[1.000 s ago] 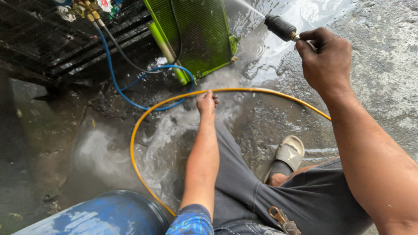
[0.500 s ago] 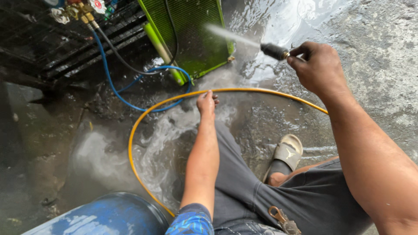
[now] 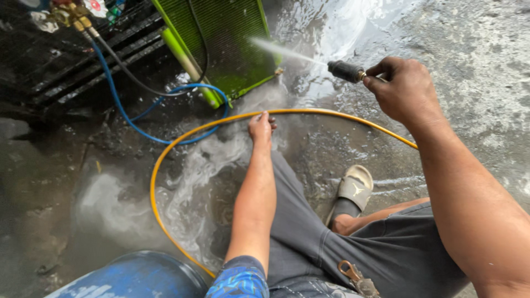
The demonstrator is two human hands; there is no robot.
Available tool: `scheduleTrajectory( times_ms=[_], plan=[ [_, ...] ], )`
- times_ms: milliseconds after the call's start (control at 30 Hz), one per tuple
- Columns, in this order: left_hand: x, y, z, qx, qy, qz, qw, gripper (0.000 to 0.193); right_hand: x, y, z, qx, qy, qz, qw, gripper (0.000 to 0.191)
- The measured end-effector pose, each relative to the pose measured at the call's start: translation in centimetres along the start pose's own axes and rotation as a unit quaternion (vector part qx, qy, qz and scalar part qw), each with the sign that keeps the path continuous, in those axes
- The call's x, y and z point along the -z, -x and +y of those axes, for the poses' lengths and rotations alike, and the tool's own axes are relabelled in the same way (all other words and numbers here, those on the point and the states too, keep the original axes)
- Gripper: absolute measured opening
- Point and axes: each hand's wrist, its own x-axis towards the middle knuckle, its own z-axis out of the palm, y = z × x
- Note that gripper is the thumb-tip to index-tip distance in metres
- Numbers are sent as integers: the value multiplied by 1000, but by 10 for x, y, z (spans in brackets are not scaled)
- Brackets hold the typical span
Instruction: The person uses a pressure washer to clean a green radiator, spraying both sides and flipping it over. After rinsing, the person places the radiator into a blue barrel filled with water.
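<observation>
Finned panel (image 3: 232, 44): bright green, fine mesh-like pattern, with a lighter green tube along its left edge. Long hose (image 3: 165, 160) looping over the floor: yellow-orange. Thinner hose (image 3: 118, 105): blue; beside it a black hose (image 3: 130, 74). Spray nozzle (image 3: 346, 71): dark grey with a brass-coloured collar. Floor (image 3: 475, 83): wet grey concrete, streaked with whitish foam. Drum (image 3: 132, 276): blue. Shorts (image 3: 386, 254): grey. Sandal (image 3: 354, 187): beige. Sleeve (image 3: 238, 281): blue, patterned.
</observation>
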Motion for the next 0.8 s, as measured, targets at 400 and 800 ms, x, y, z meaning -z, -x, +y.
scheduleTrajectory(
  times_ms=[400, 800],
  plan=[
    [36, -24, 19, 144, 276, 31, 950, 81, -3, 33, -35, 103, 2, -210, 972, 29],
    [58, -28, 89, -75, 371, -99, 920, 66, -2, 36, -47, 156, -58, -184, 969, 22]
  ],
)
